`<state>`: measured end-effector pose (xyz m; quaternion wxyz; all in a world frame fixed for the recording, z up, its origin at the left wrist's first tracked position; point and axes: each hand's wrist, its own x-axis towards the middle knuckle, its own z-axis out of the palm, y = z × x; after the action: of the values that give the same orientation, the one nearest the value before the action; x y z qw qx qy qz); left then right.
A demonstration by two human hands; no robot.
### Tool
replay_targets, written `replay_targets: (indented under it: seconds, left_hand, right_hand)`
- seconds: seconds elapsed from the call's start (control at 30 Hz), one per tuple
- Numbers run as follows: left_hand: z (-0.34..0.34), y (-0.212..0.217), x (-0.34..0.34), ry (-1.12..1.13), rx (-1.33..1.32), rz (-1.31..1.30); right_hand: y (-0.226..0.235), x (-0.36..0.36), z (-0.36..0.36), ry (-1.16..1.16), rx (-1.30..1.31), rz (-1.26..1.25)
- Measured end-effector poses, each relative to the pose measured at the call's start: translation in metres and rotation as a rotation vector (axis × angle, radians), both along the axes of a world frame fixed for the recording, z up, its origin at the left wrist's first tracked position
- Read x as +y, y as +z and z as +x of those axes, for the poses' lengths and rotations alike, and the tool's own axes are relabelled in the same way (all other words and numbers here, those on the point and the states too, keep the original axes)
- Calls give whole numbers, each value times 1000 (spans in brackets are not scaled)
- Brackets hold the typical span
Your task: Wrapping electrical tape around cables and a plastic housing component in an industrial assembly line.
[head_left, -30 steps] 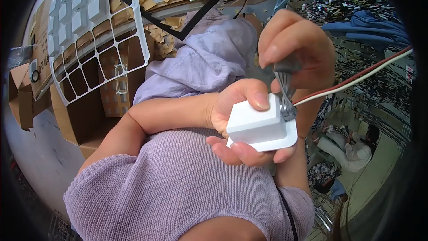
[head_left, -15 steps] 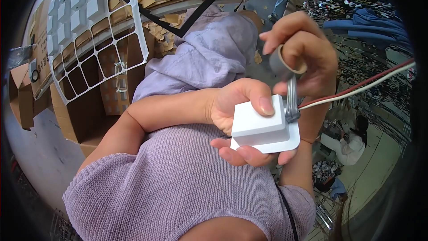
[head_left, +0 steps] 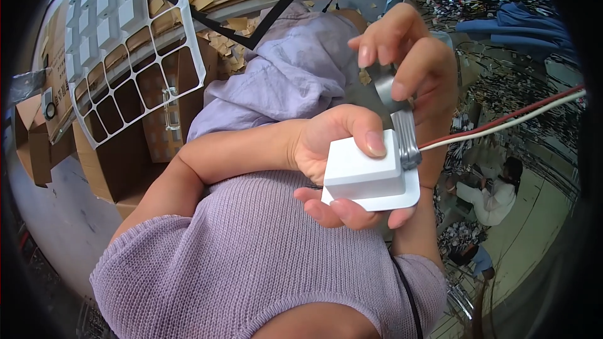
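Raised since before, right hand (head_left: 408, 69) fingers pinch grey tool (head_left: 402, 132); left hand (head_left: 339, 157) grips white box (head_left: 364, 172).

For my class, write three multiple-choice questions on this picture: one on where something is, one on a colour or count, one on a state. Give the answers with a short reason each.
1. Where is the white grid tray?
A. At upper left, beyond the person's arm
B. Between the two hands
C. On the white block

2. What colours are the wires that run off to the right?
A. Blue and yellow
B. Red and white
C. All black

3. How is the white block held?
A. Lying loose on cardboard
B. Hanging from the wires
C. Gripped in the left hand, thumb on top

Answers:
1 A: the tray stands over cardboard boxes at upper left.
2 B: a red and a white strand show side by side.
3 C: the thumb presses its top and fingers curl beneath, while the right hand pinches a grey metal tool at its edge.
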<state>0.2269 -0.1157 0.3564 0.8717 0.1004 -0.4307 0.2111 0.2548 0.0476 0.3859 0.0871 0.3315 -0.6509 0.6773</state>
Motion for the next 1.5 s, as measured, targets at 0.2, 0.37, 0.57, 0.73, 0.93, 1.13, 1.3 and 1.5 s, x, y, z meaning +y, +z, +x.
replay_targets:
  seconds: [0.2,0.37,0.57,0.73,0.93,1.13,1.3,1.5]
  left_hand:
    - [6,-5,3,-7,-24,-4]
    - [5,-2,0,90,67,12]
    - [-14,-7,4,362,202,-104]
    - [-43,0,-1,934,853,-224]
    - [-51,6,-8,1260,1435,-258]
    - [-46,-2,-3,1883,1531,-294]
    - [-44,-4,4,2596,2260,22]
    - [-57,8,-7,2042,1609,-237]
  right_hand:
    - [8,-17,-6,-5,83,-28]
    - [34,-17,-15,22,132,109]
    - [16,12,3,10,-32,131]
    - [28,33,17,-77,-302,354]
    - [56,25,28,-283,-547,535]
    - [61,-9,44,-639,-460,624]
    - [67,-77,48,-823,-904,-95]
    - [118,-69,48,-818,-1024,134]
